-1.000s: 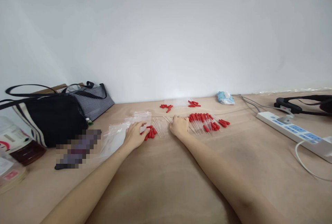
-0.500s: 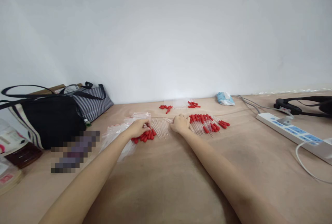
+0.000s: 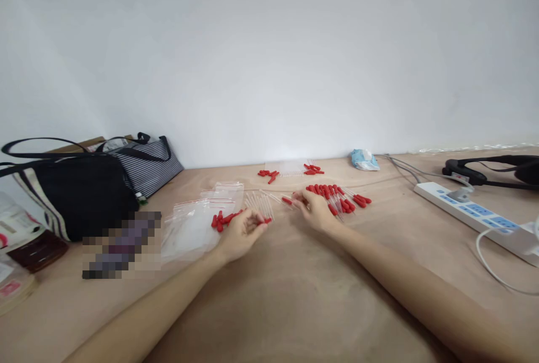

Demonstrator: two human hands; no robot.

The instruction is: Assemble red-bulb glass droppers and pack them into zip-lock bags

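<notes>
My left hand [image 3: 244, 234] pinches a small red rubber bulb [image 3: 266, 220] between thumb and fingertips, just in front of the loose thin clear tubes [image 3: 261, 203]. Several more red bulbs [image 3: 219, 220] lie behind and left of that hand. My right hand [image 3: 315, 209] has its fingers closed, low over the table; whatever is in them is hidden. Right by its fingertips is a red-bulbed dropper [image 3: 287, 201], and I cannot tell whether they touch it. Beyond this hand lie several droppers [image 3: 326, 190] with red bulbs on clear tubes, partly covered by it.
Clear zip bags [image 3: 189, 225] lie at left, near a pixelated dark object [image 3: 122, 248], a black bag [image 3: 80, 197] and a striped bag [image 3: 147, 166]. More red bulbs [image 3: 269, 174] lie by the wall. A blue-white packet [image 3: 364, 160], power strip [image 3: 475, 214] and black headset [image 3: 484, 171] are right.
My left hand has come right and nearer from the bulb pile with a red bulb. My right hand has shifted right and nearer, uncovering a red-bulbed dropper at its fingertips.
</notes>
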